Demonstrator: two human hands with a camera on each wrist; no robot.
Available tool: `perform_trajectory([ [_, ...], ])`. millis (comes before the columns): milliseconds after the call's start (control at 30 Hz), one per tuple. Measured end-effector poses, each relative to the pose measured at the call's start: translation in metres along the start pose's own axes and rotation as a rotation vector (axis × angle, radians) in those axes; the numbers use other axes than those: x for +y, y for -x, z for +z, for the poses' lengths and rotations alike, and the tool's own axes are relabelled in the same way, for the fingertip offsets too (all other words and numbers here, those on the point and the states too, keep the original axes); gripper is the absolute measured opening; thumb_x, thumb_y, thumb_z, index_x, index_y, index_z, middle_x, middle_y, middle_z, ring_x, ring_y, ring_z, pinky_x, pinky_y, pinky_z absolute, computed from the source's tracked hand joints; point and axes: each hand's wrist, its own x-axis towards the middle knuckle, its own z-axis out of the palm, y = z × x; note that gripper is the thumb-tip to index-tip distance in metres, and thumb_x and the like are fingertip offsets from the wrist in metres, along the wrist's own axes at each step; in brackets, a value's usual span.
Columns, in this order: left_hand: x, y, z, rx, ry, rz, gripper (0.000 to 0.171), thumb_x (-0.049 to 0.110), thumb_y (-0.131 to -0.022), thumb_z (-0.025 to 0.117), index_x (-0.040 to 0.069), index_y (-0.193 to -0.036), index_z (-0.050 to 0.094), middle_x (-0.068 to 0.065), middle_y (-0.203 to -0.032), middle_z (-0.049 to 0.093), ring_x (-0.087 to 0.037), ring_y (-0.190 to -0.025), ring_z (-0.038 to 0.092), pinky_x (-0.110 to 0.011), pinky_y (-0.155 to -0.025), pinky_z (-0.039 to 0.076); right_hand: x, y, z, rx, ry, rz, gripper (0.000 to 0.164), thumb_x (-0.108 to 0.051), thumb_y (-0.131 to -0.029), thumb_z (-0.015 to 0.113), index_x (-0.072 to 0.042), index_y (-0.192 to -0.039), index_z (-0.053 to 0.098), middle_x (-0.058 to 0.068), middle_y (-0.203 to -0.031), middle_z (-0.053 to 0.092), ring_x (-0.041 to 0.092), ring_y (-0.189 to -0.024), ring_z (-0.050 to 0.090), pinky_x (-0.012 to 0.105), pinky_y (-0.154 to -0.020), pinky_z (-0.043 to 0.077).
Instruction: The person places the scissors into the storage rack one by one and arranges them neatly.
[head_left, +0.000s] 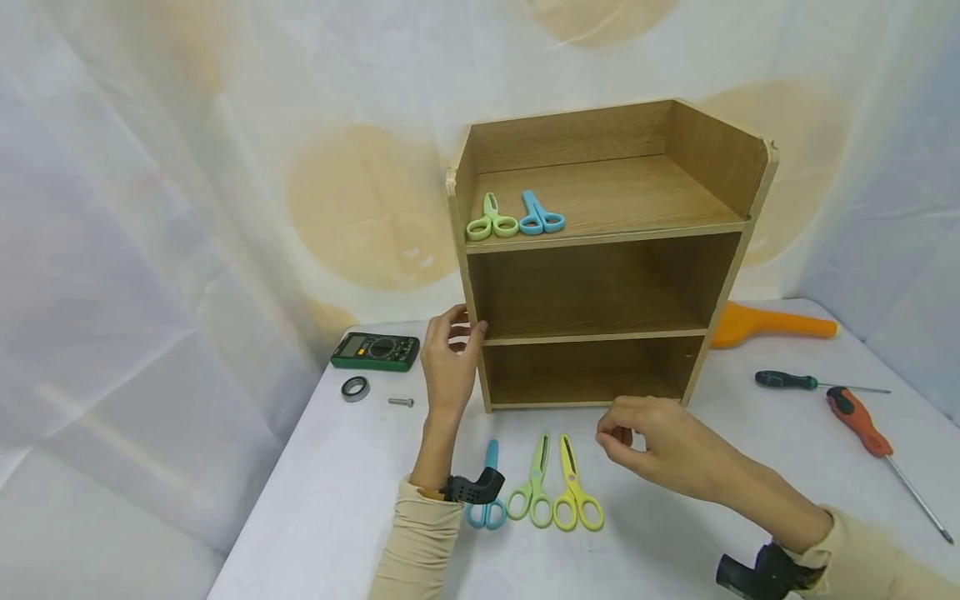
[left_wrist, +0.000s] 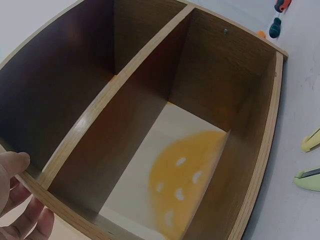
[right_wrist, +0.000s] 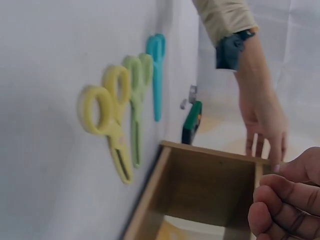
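A small wooden shelf unit stands upright on the table. My left hand holds its left side panel, thumb on the front edge and fingers round the outside, as the left wrist view also shows. My right hand hovers before the lower right of the shelf, fingers loosely curled with nothing visible in them. On the table lie blue scissors, partly hidden by the left wrist, green scissors and yellow scissors. Another green pair and a blue pair rest on the top shelf.
Left of the shelf lie a green multimeter, a dark ring and a bolt. To the right are an orange-handled object, partly behind the shelf, a green screwdriver and a red screwdriver. Patterned curtains surround the table.
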Motion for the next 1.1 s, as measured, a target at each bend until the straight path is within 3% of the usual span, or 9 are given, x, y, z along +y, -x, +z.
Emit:
perform_trajectory([
  [200, 0.000, 0.000, 0.000, -0.007, -0.011, -0.001, 0.038, 0.023, -0.095, 0.070, 0.008, -0.129, 0.063, -0.004, -0.115, 0.061, -0.020, -0.097, 0.065, -0.039, -0.076, 0.056, 0.004, 0.012, 0.016, -0.014, -0.026, 0.006, 0.016, -0.011, -0.088, 0.074, -0.026, -0.088, 0.069, -0.023, -0.080, 0.055, -0.001, -0.073, 0.053, 0.020, -0.062, 0.050],
  [400, 0.001, 0.001, 0.000, -0.011, -0.003, 0.008, 0.037, 0.022, -0.096, 0.070, 0.007, -0.129, 0.063, -0.006, -0.115, 0.061, -0.024, -0.097, 0.065, -0.042, -0.077, 0.057, 0.008, 0.022, 0.029, -0.067, -0.058, 0.056, 0.013, -0.012, -0.089, 0.073, -0.025, -0.089, 0.070, -0.023, -0.080, 0.055, -0.001, -0.073, 0.053, 0.021, -0.063, 0.051],
  [600, 0.001, 0.000, 0.000, -0.006, -0.005, 0.001, 0.037, 0.022, -0.095, 0.070, 0.007, -0.128, 0.063, -0.005, -0.116, 0.061, -0.022, -0.097, 0.065, -0.040, -0.076, 0.056, 0.012, 0.027, 0.042, -0.072, -0.055, 0.034, 0.011, -0.013, -0.090, 0.073, -0.023, -0.086, 0.069, -0.023, -0.078, 0.052, -0.001, -0.072, 0.052, 0.021, -0.063, 0.049],
  [1100, -0.001, -0.001, 0.000, -0.007, -0.002, 0.007, 0.038, 0.023, -0.096, 0.069, 0.006, -0.129, 0.063, -0.006, -0.115, 0.061, -0.025, -0.098, 0.065, -0.041, -0.075, 0.056, 0.019, 0.036, 0.070, -0.146, -0.061, 0.069, 0.011, -0.011, -0.089, 0.072, -0.019, -0.082, 0.070, -0.021, -0.075, 0.052, -0.003, -0.068, 0.048, 0.017, -0.058, 0.048],
])
